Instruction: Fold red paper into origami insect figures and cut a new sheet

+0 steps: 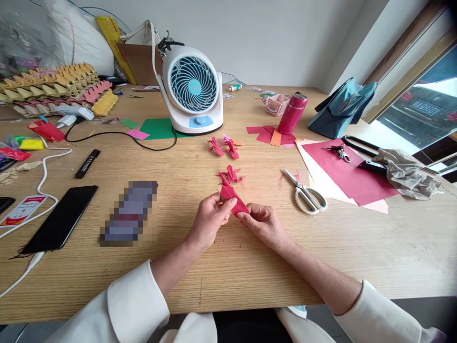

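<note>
A piece of folded red paper is held up over the table between both my hands. My left hand pinches its left side between thumb and fingers. At its lower right corner, my right hand grips the paper with thumb and forefinger. Just beyond the paper lies a small folded red paper figure. Two more such figures, a left one and a right one, sit farther back. White-handled scissors rest to the right of my right hand, blades slightly apart.
A white and blue fan stands at the back. Red paper sheets with keys on top lie at right, near a red bottle and a blue bag. Left are a black phone, a blurred-out object and a marker.
</note>
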A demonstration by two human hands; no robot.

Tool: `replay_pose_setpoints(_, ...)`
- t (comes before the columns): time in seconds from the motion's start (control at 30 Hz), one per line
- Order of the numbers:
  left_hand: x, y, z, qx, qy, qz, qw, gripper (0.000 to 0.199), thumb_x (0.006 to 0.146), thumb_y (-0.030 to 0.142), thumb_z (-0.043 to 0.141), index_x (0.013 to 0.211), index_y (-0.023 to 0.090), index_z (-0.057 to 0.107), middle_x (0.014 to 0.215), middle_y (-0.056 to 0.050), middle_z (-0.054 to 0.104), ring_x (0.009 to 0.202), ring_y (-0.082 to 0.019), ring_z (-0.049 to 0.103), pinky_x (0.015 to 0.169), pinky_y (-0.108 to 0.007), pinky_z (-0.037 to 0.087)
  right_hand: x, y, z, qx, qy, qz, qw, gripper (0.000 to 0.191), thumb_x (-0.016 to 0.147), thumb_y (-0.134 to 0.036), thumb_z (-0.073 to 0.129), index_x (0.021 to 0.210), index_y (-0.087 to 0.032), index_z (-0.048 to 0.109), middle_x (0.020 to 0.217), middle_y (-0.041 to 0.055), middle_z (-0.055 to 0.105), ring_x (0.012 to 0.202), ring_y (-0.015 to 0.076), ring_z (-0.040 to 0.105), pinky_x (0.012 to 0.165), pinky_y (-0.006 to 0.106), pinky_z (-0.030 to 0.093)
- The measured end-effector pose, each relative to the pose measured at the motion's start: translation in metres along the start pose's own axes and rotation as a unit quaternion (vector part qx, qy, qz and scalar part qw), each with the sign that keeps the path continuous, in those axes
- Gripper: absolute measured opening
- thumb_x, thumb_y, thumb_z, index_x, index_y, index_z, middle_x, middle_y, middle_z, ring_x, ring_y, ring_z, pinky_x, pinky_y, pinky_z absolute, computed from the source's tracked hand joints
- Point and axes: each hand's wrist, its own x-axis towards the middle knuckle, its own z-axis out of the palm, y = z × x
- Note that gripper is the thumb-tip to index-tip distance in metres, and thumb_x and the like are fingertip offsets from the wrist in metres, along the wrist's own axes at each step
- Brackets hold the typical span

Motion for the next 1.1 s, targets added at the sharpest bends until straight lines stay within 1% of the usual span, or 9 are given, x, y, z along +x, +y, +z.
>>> replay_pose_setpoints(0.23,-0.001,0.000,0.000,0.013,-0.040,-0.032,0.999,0.033,0.070,0.040,0.080,0.071,0.013,0.062,0.052,0.007,0.042,0.046,-0.004,0.030,0.043,-0.019,0.022,0.001,-0.003,0.000,0.007,-0.007,0.004,1.000,0.045,0.084,-0.058,0.066,0.066,-0.017,0.059,0.060,-0.0013,0.055,0.056,0.0107,0.046,0.055,0.024,0.037)
replay_pose_setpoints(0.33,0.000,-0.001,-0.001,0.011,-0.032,-0.032,0.999,0.033,0.070,0.041,0.080,0.071,0.013,0.063,0.051,0.007,0.041,0.046,-0.004,0.030,0.044,-0.019,0.022,0.003,-0.002,0.000,0.036,-0.020,0.012,0.999,0.040,0.082,-0.055,0.069,0.070,-0.017,0.063,0.066,0.0009,0.064,0.059,0.0119,0.054,0.058,0.025,0.044)
replay_pose_setpoints(0.43,0.003,-0.001,-0.004,0.014,-0.020,-0.024,0.999,0.034,0.070,0.042,0.081,0.073,0.012,0.064,0.054,0.006,0.044,0.046,-0.004,0.030,0.043,-0.019,0.021,0.003,-0.001,0.001,0.102,-0.039,0.015,0.994,0.039,0.080,-0.054,0.072,0.097,-0.019,0.069,0.081,0.0034,0.073,0.068,0.0150,0.065,0.064,0.027,0.052)
replay_pose_setpoints(0.53,0.005,0.000,-0.007,0.007,-0.013,-0.030,0.999,0.035,0.069,0.043,0.081,0.076,0.012,0.065,0.055,0.006,0.044,0.047,-0.004,0.031,0.043,-0.019,0.021,0.003,0.001,0.001,0.144,-0.039,0.020,0.989,0.059,0.080,-0.051,0.074,0.127,-0.019,0.059,0.086,0.0047,0.076,0.073,0.0170,0.070,0.070,0.030,0.057)
replay_pose_setpoints(0.67,0.006,0.002,-0.007,-0.037,-0.008,-0.046,0.998,0.036,0.067,0.040,0.084,0.071,0.013,0.062,0.056,0.007,0.041,0.048,-0.003,0.030,0.043,-0.018,0.021,0.001,0.002,0.000,0.134,-0.024,0.030,0.990,0.070,0.082,-0.048,0.074,0.139,-0.017,0.047,0.080,0.0038,0.076,0.063,0.0168,0.071,0.067,0.030,0.057)
replay_pose_setpoints(0.77,0.006,0.005,-0.006,-0.080,-0.004,-0.061,0.995,0.037,0.062,0.037,0.087,0.070,0.013,0.060,0.059,0.007,0.042,0.050,-0.003,0.032,0.043,-0.017,0.022,0.001,0.002,-0.001,0.127,0.003,0.022,0.992,0.069,0.081,-0.046,0.074,0.137,-0.019,0.046,0.078,0.0023,0.076,0.069,0.0182,0.073,0.072,0.031,0.057)
replay_pose_setpoints(0.87,0.007,0.007,-0.005,-0.110,0.008,-0.073,0.991,0.037,0.060,0.035,0.088,0.073,0.014,0.060,0.059,0.007,0.045,0.050,-0.003,0.037,0.043,-0.015,0.025,0.003,0.002,-0.003,0.125,0.039,0.002,0.991,0.058,0.082,-0.047,0.073,0.127,-0.022,0.049,0.081,0.0023,0.076,0.076,0.0186,0.075,0.079,0.032,0.056)
replay_pose_setpoints(1.03,0.008,0.002,-0.005,-0.134,0.031,-0.101,0.985,0.039,0.057,0.030,0.089,0.069,0.015,0.055,0.061,0.007,0.046,0.050,-0.003,0.040,0.041,-0.015,0.027,0.007,0.002,-0.008,0.138,0.108,-0.041,0.984,0.038,0.080,-0.047,0.076,0.095,-0.024,0.049,0.073,-0.0018,0.071,0.068,0.0164,0.072,0.073,0.030,0.056)
replay_pose_setpoints(1.1,0.007,0.000,-0.005,-0.140,0.031,-0.105,0.984,0.039,0.058,0.030,0.089,0.069,0.015,0.055,0.062,0.007,0.047,0.051,-0.003,0.040,0.041,-0.014,0.027,0.008,0.003,-0.010,0.126,0.117,-0.064,0.983,0.032,0.081,-0.045,0.076,0.088,-0.023,0.053,0.075,-0.0008,0.070,0.069,0.0159,0.071,0.072,0.029,0.055)
